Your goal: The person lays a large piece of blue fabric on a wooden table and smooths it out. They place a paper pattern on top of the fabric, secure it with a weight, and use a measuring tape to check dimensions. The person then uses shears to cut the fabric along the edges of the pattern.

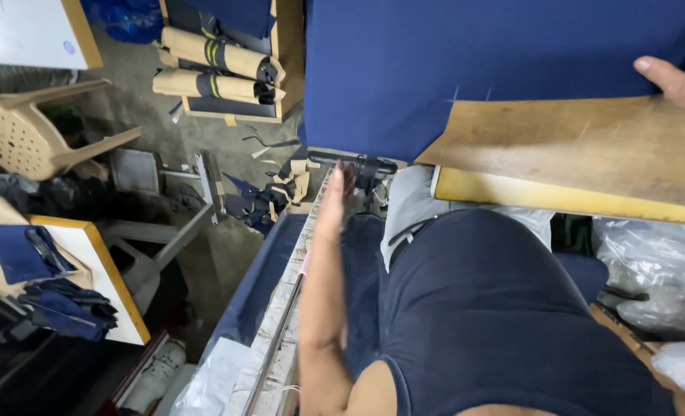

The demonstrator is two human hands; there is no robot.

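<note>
Navy blue woven fabric (466,69) lies spread flat and smooth over the far part of our worn wooden cutting table (589,154), its near edge still bare, our right hand (678,81) resting open at the cloth's edge, our left hand (335,196) empty, fingers extended.

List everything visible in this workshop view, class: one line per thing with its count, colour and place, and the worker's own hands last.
fabric sheet: 1, navy blue, spread on the table, top centre
wooden table: 1, tan with yellow edge, right
paper rolls: 2, beige, in a wooden tray, top left
plastic chair: 1, beige, tipped over, left
fabric pieces: several, navy, on the left bench
plastic bags: a few, clear, lower right
left hand: at the table's left edge, empty
right hand: thumb on fabric, top right
</note>
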